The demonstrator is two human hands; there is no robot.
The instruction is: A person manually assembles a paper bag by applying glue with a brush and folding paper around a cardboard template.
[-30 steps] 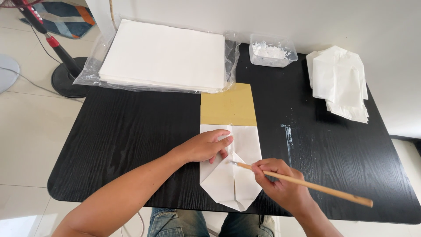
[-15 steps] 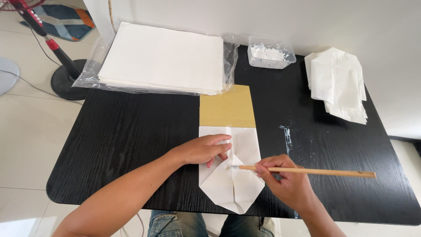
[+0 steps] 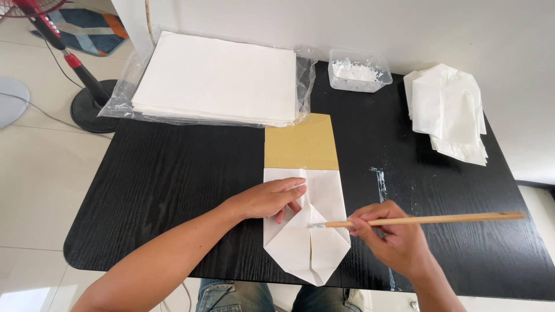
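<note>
Under the fingers of the left hand (image 3: 272,199), pressed flat and spread narrow: folded white paper (image 3: 306,231), its lower end folded to a point, lying on a tan cardboard template (image 3: 302,142) whose lower part is hidden beneath it. Right hand (image 3: 393,240): fingers pinched around a thin wooden stick (image 3: 422,219), its pale tip touching the paper just right of the left fingertips; what coats the tip is hard to make out. Beyond the fingers: stack of white sheets in clear plastic (image 3: 217,78), clear tub of white paste (image 3: 358,70), pile of finished folded papers (image 3: 451,112). Black table (image 3: 173,190), its near edge cut off by the frame.
</note>
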